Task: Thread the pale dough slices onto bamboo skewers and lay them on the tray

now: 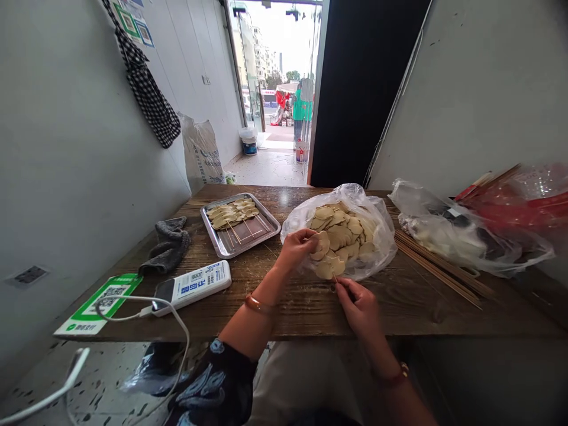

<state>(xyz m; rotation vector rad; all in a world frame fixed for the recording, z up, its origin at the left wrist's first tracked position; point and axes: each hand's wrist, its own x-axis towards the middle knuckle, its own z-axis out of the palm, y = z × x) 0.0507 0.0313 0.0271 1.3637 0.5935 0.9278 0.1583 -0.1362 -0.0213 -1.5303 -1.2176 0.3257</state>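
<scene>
My left hand [298,248] is closed on a thin, round, pale yellow slice [321,244] at the near left edge of an open clear plastic bag [385,248]. Many similar slices [341,229] lie heaped in the bag. In my right hand [357,302], thumb and fingers pinch the lower end of a thin wooden skewer [334,277]. Its upper part runs into pale slices [329,266] just below the left fingers. Farther left, a metal tray [217,244] bears finished-looking skewers of slices [233,213], their bare sticks pointing toward me.
Loose bamboo skewers [437,266] lie right of the bag, beside plastic bags [470,234] and a red bag [528,204]. At left are a grey cloth [167,245], a white payment device [195,285] with a cable [180,319], and a green code card [104,302]. The wooden table's front edge [306,338] is near me.
</scene>
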